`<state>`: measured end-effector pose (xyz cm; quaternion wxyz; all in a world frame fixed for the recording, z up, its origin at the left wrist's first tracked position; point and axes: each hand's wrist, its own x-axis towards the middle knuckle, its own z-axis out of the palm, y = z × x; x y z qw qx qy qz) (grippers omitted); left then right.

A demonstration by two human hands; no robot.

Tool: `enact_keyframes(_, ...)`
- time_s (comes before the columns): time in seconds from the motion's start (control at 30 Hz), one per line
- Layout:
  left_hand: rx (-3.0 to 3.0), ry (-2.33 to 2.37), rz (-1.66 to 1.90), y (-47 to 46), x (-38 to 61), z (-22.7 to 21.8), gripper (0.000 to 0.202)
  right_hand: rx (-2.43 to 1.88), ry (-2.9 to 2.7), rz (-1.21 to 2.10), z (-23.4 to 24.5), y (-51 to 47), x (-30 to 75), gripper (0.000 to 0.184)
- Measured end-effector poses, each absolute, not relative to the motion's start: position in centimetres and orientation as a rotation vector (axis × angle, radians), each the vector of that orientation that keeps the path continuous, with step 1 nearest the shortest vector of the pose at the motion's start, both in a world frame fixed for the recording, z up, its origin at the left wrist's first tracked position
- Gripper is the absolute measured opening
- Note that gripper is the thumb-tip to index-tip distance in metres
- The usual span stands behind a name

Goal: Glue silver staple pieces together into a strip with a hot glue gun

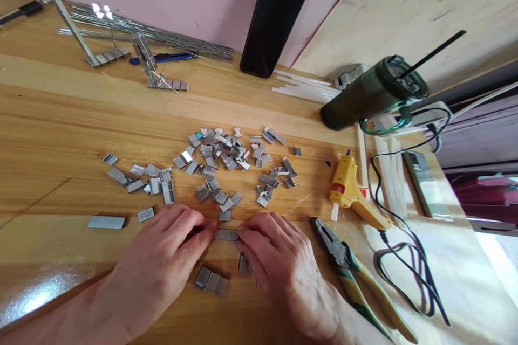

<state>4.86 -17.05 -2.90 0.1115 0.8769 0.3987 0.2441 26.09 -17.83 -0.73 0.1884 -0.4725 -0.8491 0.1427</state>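
Observation:
A short strip of small grey metal pieces (225, 235) lies on the wooden table between my hands. My left hand (162, 248) closes on the strip's left end with thumb and index finger. At the right end, my right hand (279, 253) pinches it with curled fingers. Just beyond sits a loose folded metal piece (225, 215), and another small piece (243, 263) stands beside my right fingers. Closer to me is a row of wider metal pieces (211, 281). The fingertips partly hide the strip's ends.
Loose metal pieces (226, 151) are heaped ahead. Right are pliers (340, 259), a yellow glue gun (348, 188) with its cable (416, 269), and a green tumbler (364, 97). Behind stand a phone (279, 16), metal rods (162, 35) and a metal frame (73, 27).

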Motion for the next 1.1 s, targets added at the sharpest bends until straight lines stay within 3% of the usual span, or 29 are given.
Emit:
enact_keyframes(0.73,2.561,1.144,0.728,-16.91,4.98,-2.98,0.032,-1.304,-2.383,0.382,-0.92,-17.87,25.80,0.020)
enact_keyframes(1.1,2.516,1.150,0.643,-17.27,4.75,-3.20,0.025,-1.296,-2.350,0.406,-0.73,-17.80,25.86,0.019)
